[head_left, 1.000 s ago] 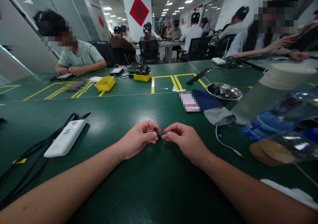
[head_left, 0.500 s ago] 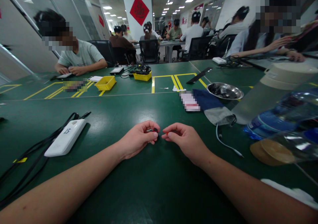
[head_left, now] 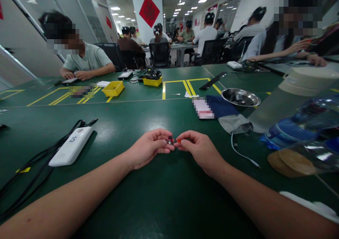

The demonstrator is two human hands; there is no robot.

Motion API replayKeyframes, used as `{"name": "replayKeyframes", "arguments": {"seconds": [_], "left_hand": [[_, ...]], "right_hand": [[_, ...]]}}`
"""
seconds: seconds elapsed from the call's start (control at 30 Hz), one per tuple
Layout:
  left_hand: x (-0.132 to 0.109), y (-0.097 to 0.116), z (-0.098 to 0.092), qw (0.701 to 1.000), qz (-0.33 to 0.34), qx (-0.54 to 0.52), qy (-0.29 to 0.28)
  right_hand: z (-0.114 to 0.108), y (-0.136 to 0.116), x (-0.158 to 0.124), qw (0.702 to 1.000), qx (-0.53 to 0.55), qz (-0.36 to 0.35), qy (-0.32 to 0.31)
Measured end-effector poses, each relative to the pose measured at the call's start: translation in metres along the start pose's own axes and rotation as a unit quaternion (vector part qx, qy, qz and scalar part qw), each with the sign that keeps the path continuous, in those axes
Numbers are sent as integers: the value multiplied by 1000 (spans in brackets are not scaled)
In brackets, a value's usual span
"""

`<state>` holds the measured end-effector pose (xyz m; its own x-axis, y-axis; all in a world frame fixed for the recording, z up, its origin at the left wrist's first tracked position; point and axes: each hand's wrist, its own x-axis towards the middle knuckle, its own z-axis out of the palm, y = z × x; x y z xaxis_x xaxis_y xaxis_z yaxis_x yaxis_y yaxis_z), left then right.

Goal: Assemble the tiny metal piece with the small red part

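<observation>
My left hand [head_left: 149, 149] rests on the green table [head_left: 159, 196] and pinches a tiny dark part [head_left: 170, 140] between thumb and forefinger. My right hand [head_left: 197, 149] lies beside it, fingertips pinching a small red piece [head_left: 178, 141]. The two pieces almost meet between my hands, just above the table. What the parts are is too small to tell.
A white power bank [head_left: 71, 145] with black cables lies at the left. A steel bowl [head_left: 240, 97], a blue cloth [head_left: 219, 106], a grey pouch [head_left: 234, 123] and plastic bottles [head_left: 302, 122] stand at the right. Yellow trays [head_left: 113, 88] and other seated people are beyond.
My hands have drawn slightly closer, bringing the dark part and the red piece nearly together. The view has shifted a little to the right.
</observation>
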<state>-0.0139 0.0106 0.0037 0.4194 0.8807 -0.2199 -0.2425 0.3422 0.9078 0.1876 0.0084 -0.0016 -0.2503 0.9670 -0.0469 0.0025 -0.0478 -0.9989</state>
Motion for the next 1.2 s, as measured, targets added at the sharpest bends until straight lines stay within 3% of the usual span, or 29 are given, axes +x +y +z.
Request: {"name": "replayKeyframes", "arguments": {"seconds": [0.17,0.4,0.8,1.2], "left_hand": [[-1,0,3,1000,-8,23,15],[-2,3,7,999,-16,32,25],[-2,0,6,997,2,73,17],[-2,2,6,998,-17,48,25]], "right_hand": [[-2,1,-1,1000,-27,-9,-6],[0,1,2,999,39,8,-8],[-2,0,-1,999,-30,-26,-36],[0,-3,1,999,34,16,-20]]}}
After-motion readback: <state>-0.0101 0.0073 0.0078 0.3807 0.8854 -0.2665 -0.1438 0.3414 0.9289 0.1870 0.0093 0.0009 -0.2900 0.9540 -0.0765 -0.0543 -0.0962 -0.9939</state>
